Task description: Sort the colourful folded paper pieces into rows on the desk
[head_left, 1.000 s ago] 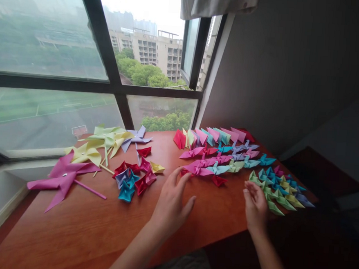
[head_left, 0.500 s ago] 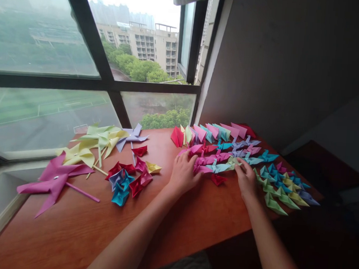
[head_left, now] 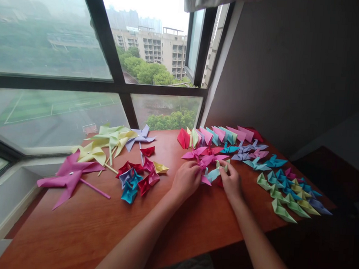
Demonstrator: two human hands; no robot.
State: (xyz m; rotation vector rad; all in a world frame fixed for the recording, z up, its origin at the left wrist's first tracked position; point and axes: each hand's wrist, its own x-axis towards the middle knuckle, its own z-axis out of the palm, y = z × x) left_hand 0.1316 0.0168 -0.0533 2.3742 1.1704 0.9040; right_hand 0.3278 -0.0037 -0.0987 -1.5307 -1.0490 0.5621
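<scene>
Folded pink paper cranes (head_left: 210, 158) lie in the middle of the wooden table, just beyond both hands. My left hand (head_left: 187, 179) has its fingers bent round the left side of this cluster, at a magenta crane. From the right, my right hand (head_left: 231, 180) pinches a pale green crane (head_left: 222, 165). Between the hands lies a light blue crane (head_left: 213, 175), with a red piece partly hidden under my right hand. More cranes, light blue (head_left: 257, 165) and purple (head_left: 242, 153), lie to the right.
Paper boats in red (head_left: 147, 150) and blue (head_left: 129, 194) and pinwheels, one of them pink (head_left: 71, 174), are at the left. Green boats (head_left: 281, 209) line the right edge. Folded triangular pieces (head_left: 218, 134) stand in a row at the back, near the window.
My right hand has moved left, closer to my left hand, with the pale green crane. The cranes between the hands are bunched closer together. The view has shifted slightly.
</scene>
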